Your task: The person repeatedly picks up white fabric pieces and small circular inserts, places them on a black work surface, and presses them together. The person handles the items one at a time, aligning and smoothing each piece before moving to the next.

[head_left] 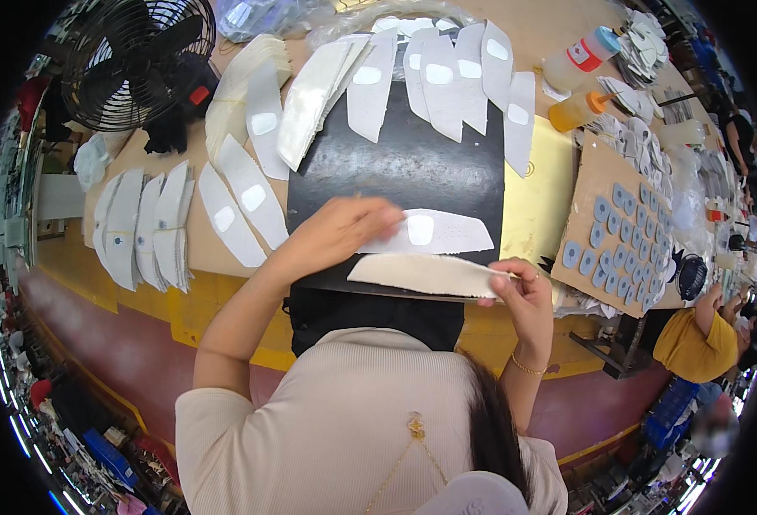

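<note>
My left hand [357,227] reaches over the dark curved board [396,176], its fingers stretched out and slightly blurred at the left end of a light grey cut piece [463,232] bearing a white patch. Nothing shows in that hand. My right hand [523,299] pinches the right end of a cream, fabric-like cut piece [426,275] between thumb and fingers. This cream piece lies along the board's near edge, just below the grey one. Several grey pieces with white patches [439,77] fan out along the board's far edge, beside a stack of whitish pieces [314,103].
Tied bundles of grey pieces [142,227] lie at the left, near a black fan [134,60]. On the right are a blue-capped bottle [580,58], an orange-topped bottle [580,110] and cardboard [589,206] with rows of grey-blue rounded parts. A person in yellow [696,343] is farther right.
</note>
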{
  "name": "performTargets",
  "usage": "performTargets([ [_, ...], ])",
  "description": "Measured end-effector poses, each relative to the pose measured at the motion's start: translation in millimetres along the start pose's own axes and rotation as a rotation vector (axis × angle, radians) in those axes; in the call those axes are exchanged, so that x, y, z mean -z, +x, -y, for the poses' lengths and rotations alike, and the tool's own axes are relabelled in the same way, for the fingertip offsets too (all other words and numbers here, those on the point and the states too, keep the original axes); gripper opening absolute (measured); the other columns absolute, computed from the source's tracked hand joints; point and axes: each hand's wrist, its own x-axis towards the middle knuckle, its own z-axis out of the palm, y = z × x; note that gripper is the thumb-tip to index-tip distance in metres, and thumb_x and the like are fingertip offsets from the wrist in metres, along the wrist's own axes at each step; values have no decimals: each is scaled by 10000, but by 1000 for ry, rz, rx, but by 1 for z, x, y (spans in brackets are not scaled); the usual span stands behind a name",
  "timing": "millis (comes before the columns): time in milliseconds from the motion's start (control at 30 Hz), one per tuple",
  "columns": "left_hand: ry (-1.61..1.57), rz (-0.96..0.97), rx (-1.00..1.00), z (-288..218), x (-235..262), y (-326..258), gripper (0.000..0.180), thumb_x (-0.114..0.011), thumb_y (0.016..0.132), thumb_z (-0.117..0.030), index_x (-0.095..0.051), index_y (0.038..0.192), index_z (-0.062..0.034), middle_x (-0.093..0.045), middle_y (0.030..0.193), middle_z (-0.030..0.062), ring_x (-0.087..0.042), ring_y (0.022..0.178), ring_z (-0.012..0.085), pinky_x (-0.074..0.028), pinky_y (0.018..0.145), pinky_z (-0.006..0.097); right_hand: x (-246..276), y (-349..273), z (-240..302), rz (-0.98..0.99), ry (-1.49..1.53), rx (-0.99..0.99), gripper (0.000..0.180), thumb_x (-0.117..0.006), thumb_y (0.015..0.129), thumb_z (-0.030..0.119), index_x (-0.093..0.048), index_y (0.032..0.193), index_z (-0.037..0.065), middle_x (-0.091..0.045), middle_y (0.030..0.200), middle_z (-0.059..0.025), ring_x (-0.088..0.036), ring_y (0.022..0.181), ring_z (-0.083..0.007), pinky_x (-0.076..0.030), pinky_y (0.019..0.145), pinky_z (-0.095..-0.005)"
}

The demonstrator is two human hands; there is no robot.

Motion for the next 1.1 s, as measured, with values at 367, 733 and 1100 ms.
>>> performTargets([
  [367, -222, -291, 370, 21, -11, -28, 293, -707, 915, -231, -679, 938, 60, -693, 746, 106, -693, 613, 138, -537, 526, 207, -28, 51, 1, -226, -379, 85, 340, -705, 890, 60, -591, 1202, -13, -630, 810, -25, -605, 631, -64, -486, 576, -193],
  [733, -6, -350, 351, 28, -11, -20, 340, -732, 891, -274, -684, 821, 56, -661, 613, 94, -642, 491, 116, -488, 456, 211, -30, 54, -15, -296, -532, 122, 356, -713, 869, 42, -589, 1200, 2, -594, 756, -21, -528, 605, -61, -447, 566, -211],
  [1100, 79, -365, 355, 24, -14, -18, 310, -739, 881, -249, -673, 776, 35, -649, 592, 81, -631, 478, 107, -482, 456, 214, -31, 56, -7, -301, -537, 83, 353, -703, 874, 41, -580, 1201, -6, -612, 760, -33, -581, 604, -73, -473, 559, -210],
])
